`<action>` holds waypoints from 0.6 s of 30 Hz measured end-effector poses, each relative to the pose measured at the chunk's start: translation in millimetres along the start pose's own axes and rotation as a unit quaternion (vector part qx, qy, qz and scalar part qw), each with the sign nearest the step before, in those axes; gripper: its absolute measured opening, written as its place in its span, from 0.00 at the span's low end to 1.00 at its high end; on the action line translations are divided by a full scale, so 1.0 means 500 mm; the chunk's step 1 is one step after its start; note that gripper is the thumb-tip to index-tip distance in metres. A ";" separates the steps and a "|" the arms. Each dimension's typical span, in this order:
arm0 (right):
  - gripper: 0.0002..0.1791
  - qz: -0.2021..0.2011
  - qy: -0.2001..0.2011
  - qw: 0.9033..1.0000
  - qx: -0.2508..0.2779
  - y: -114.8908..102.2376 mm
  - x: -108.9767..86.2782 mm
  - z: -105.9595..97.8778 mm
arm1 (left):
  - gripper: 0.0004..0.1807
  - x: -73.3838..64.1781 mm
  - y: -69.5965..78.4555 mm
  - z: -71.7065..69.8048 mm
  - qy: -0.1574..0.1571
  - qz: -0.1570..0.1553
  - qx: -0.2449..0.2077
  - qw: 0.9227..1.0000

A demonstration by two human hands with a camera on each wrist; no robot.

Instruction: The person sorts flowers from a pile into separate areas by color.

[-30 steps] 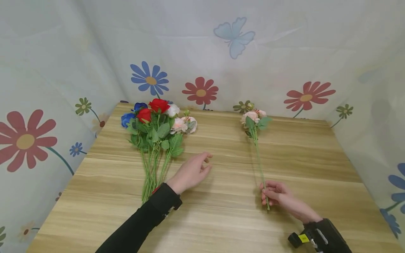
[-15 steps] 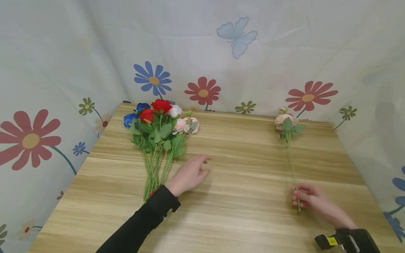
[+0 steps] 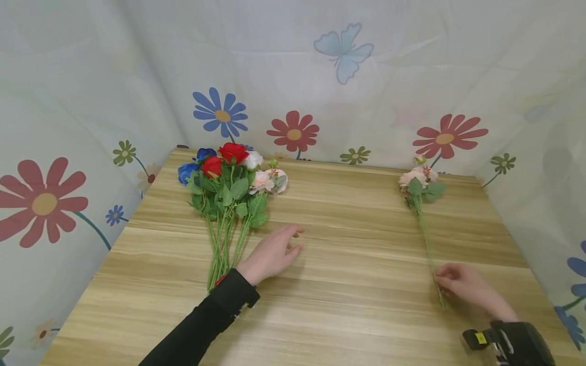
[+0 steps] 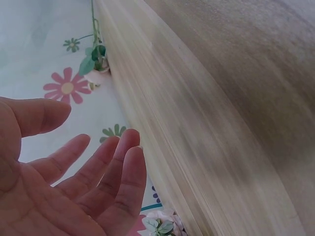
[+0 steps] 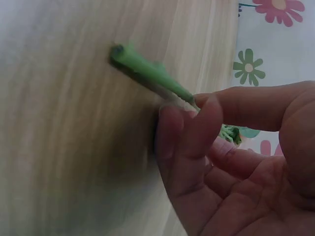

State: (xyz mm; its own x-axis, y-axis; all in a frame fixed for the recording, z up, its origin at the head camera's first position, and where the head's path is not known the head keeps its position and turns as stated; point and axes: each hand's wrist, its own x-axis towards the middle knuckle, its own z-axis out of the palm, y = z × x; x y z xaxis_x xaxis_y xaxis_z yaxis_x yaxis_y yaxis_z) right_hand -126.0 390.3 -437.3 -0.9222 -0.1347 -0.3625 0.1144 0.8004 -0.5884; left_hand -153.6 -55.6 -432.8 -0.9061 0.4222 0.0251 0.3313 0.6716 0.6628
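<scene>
A single pale pink flower [image 3: 413, 179] with a bud and green leaves lies on the right side of the wooden table, its long stem pointing toward me. Near the stem's cut end, my right hand [image 3: 466, 284] pinches it between thumb and fingers; the right wrist view shows the green stem end [image 5: 147, 71] sticking out past the fingertips. My left hand [image 3: 271, 252] is held over the table with relaxed, slightly bent fingers and nothing in them. Just left of it lies a bunch of stemmed flowers: red roses [image 3: 233, 152], blue roses [image 3: 186, 173], a white rose [image 3: 254, 160] and pale pink flowers [image 3: 262, 182].
The wooden table [image 3: 339, 325] is walled in by a pale curtain [image 3: 284, 46] printed with daisies and a butterfly. The left forearm crosses near the lower ends of the bunched stems [image 3: 223, 249].
My right hand has carried the pink flower rightward, and the flower now lies with its stem slightly more tilted. The left hand has stayed almost still.
</scene>
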 end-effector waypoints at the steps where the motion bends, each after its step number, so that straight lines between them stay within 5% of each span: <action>1: 0.15 0.001 0.008 1.000 -0.023 -0.004 0.005 -0.001 | 0.23 0.000 0.000 0.000 0.000 -0.001 0.000 1.000; 6: 0.21 0.000 0.034 0.996 -0.078 -0.021 0.042 -0.009 | 0.23 -0.001 -0.002 -0.001 0.003 0.001 0.004 1.000; 18: 0.24 0.006 0.059 0.995 -0.079 -0.035 0.112 -0.022 | 0.24 -0.002 -0.008 0.002 0.000 -0.001 0.020 1.000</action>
State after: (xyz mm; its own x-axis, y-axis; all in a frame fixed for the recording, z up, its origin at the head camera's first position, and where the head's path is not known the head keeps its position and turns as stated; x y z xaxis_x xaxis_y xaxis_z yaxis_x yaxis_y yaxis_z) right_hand -183.8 375.3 -439.3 -0.9590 -0.0627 -0.2763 0.0746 0.8850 -0.4595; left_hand -153.6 -58.2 -435.9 -0.9065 0.4216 0.0234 0.3399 0.6956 0.6329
